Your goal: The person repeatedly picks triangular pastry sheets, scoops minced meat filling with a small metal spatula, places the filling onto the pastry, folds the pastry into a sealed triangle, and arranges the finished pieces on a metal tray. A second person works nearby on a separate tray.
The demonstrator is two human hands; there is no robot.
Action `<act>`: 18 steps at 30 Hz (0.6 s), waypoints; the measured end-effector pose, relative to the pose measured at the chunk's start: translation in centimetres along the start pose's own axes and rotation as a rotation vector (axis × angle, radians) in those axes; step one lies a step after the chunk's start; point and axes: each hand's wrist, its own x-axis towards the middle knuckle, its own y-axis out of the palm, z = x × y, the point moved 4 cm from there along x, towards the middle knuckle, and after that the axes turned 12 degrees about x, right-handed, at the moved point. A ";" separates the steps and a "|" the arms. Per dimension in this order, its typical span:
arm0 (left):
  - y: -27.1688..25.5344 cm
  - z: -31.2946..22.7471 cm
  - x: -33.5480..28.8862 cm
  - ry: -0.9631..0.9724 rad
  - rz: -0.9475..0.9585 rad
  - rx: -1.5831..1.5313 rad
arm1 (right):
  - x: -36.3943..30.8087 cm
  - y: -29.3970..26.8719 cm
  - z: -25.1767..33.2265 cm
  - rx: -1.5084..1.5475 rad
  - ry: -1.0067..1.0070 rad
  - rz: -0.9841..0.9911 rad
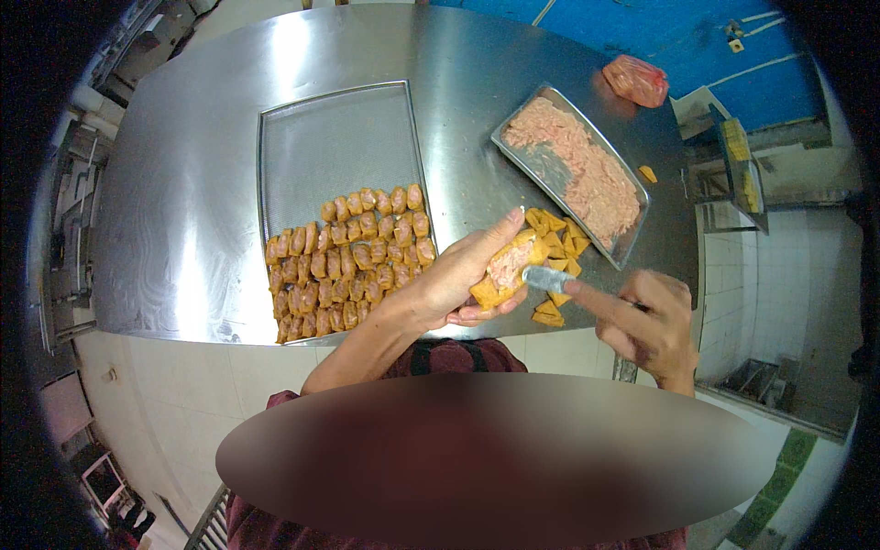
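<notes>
Cupped in my left hand (446, 286) is a golden fried tofu piece (495, 295), opened up with pale pink minced meat inside. My right hand (653, 323) grips a short, flat metal spreader (544, 279), its handle hidden by the fingers. The blade's tip touches or nearly touches the meat in the tofu. Just beyond my hands lies a pile of folded, triangular fried tofu pieces (575, 240). Behind the pile, a metal pan (547, 167) holds more minced meat (596, 197), with part of its bottom bare.
Left of my hands, a rectangular mesh tray (312, 137) carries rows of meat-filled tofu pieces (341, 264) in its near half. A tied plastic bag (636, 81) with reddish contents sits at the far right of the steel table (192, 183). One tofu scrap (648, 173) lies beside the pan.
</notes>
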 end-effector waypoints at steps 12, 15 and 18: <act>0.2 -0.8 0.1 0.099 -0.164 0.238 | 0.5 0.4 -0.2 0.028 0.022 0.021; 0.2 -0.6 0.3 0.145 -0.188 0.285 | 0.4 1.1 -0.9 -0.061 0.071 0.097; -0.4 -0.3 0.4 0.135 -0.183 0.274 | 0.1 1.0 -1.2 -0.095 0.115 0.008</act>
